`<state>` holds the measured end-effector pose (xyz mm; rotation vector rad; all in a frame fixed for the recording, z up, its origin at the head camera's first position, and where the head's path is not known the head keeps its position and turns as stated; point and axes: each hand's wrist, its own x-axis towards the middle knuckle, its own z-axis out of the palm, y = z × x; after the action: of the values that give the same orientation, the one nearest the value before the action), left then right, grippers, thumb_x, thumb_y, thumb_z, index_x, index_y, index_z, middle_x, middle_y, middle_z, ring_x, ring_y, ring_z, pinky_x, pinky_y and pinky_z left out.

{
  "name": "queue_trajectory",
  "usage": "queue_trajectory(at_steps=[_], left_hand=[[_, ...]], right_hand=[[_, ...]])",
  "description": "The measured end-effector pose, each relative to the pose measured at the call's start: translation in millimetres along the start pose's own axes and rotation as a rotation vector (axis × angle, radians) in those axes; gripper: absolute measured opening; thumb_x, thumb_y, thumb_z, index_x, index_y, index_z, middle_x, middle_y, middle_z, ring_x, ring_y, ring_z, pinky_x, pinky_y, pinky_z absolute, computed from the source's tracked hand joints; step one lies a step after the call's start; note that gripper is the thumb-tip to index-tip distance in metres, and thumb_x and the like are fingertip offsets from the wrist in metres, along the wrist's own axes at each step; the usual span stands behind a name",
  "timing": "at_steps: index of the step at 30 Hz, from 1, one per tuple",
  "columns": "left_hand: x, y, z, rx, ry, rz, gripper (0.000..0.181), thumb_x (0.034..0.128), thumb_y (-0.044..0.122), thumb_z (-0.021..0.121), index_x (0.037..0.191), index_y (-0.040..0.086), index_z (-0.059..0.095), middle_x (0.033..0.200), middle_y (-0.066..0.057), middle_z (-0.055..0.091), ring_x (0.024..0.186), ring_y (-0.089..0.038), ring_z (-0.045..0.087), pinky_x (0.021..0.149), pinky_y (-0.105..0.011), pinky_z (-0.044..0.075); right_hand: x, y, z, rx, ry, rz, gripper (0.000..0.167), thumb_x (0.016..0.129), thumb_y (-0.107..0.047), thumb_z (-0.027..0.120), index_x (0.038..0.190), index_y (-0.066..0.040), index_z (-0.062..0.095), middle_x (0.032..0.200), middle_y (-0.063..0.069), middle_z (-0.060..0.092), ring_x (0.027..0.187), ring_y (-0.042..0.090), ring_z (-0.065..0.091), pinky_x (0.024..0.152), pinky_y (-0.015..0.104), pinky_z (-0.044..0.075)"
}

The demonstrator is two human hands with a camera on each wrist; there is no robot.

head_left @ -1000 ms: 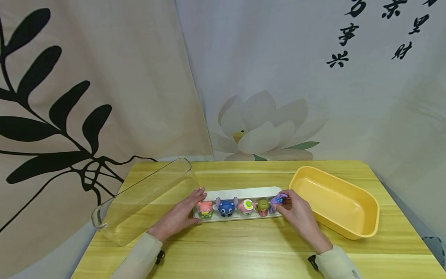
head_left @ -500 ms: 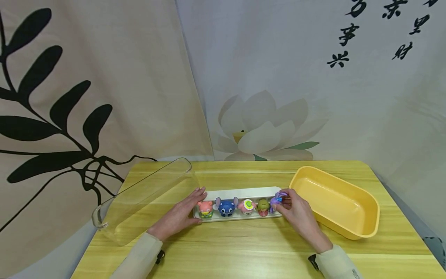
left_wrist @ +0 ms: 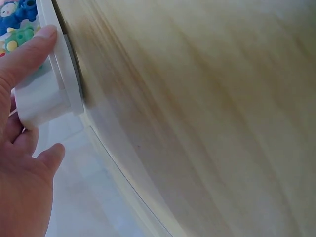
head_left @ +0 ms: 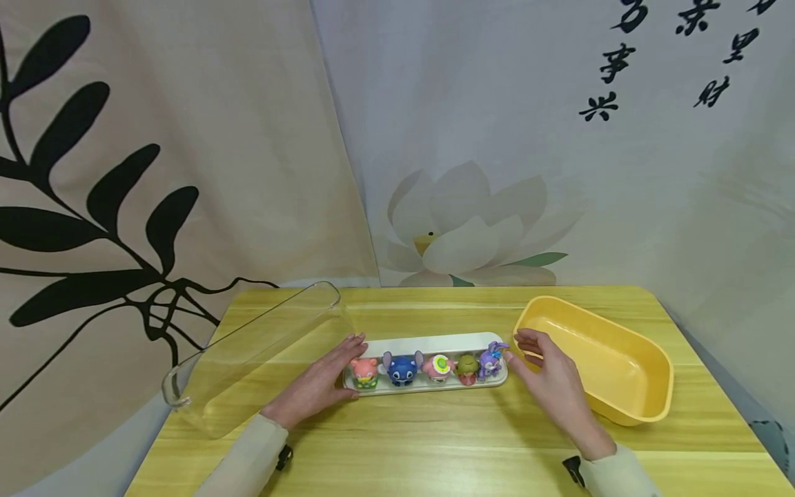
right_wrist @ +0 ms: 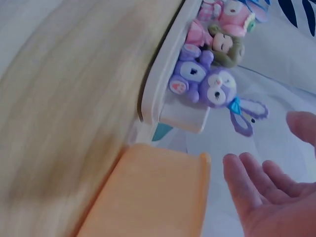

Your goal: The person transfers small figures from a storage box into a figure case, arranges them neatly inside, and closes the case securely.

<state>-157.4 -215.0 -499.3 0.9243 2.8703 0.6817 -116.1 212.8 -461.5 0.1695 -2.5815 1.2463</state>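
A long white tray (head_left: 428, 343) lies in the middle of the table and bears a row of small toy figurines. From left to right stand a pink figurine (head_left: 364, 373), a blue big-eared one (head_left: 402, 370), a pink one with a round lollipop shape (head_left: 438, 368), an olive-haired one (head_left: 467, 369) and a purple rabbit figurine (head_left: 490, 362). My left hand (head_left: 317, 386) holds the tray's left end, thumb at the front and fingers at the back. Just right of the rabbit, my right hand (head_left: 555, 383) is apart from it with loose fingers, holding nothing.
A yellow plastic basin (head_left: 621, 352) stands on the right of the wooden table (head_left: 435, 442), close behind my right hand. On the left a clear plastic cover (head_left: 261, 352) lies slanted, its corner near the left hand. A printed cloth (head_left: 484, 138) hangs behind.
My right hand has let go of the purple rabbit figurine and drawn back to the right. The rabbit stays at the tray's right end. My left hand has kept its place.
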Motion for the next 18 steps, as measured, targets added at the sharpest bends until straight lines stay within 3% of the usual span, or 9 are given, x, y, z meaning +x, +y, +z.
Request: queue_trajectory(at_steps=[4, 7, 11, 18], left_hand=[[0.0, 0.9, 0.6, -0.022, 0.011, -0.018, 0.099, 0.0798, 0.022, 0.09, 0.162, 0.011, 0.035, 0.17, -0.009, 0.025, 0.155, -0.031, 0.025, 0.115, -0.057, 0.037], [0.0, 1.3, 0.3, -0.051, 0.024, -0.037, 0.103, 0.0786, 0.02, 0.091, 0.163, 0.011, 0.033, 0.172, -0.007, 0.02, 0.155, -0.032, 0.026, 0.114, -0.056, 0.04], [-1.9, 2.9, -2.6, -0.08, 0.038, -0.059, 0.105, 0.0783, 0.021, 0.092, 0.163, 0.013, 0.032, 0.174, -0.003, 0.013, 0.153, -0.034, 0.029, 0.111, -0.054, 0.044], [-14.8, 10.2, -12.6, -0.075, 0.066, -0.105, 0.107, 0.0804, 0.034, 0.09, 0.165, 0.019, 0.027, 0.174, 0.001, 0.01, 0.154, -0.034, 0.027, 0.112, -0.062, 0.041]], right_hand=[[-2.6, 2, -8, 0.005, 0.028, -0.015, 0.045, 0.1, -0.025, 0.072, 0.133, 0.002, 0.059, 0.128, 0.015, 0.068, 0.115, 0.035, 0.067, 0.094, 0.048, 0.058], [-4.6, 5, -13, 0.016, 0.03, -0.018, 0.045, 0.101, -0.026, 0.07, 0.136, 0.0, 0.058, 0.13, 0.014, 0.067, 0.117, 0.035, 0.066, 0.096, 0.027, 0.056], [-6.7, 9, -18, 0.031, 0.041, -0.027, 0.047, 0.102, -0.024, 0.069, 0.139, 0.0, 0.055, 0.131, 0.014, 0.067, 0.118, 0.035, 0.064, 0.094, 0.003, 0.041], [-10.2, 13, -23, 0.045, 0.053, -0.03, 0.048, 0.102, -0.023, 0.069, 0.142, -0.002, 0.053, 0.133, 0.013, 0.066, 0.12, 0.024, 0.06, 0.098, 0.001, 0.038]])
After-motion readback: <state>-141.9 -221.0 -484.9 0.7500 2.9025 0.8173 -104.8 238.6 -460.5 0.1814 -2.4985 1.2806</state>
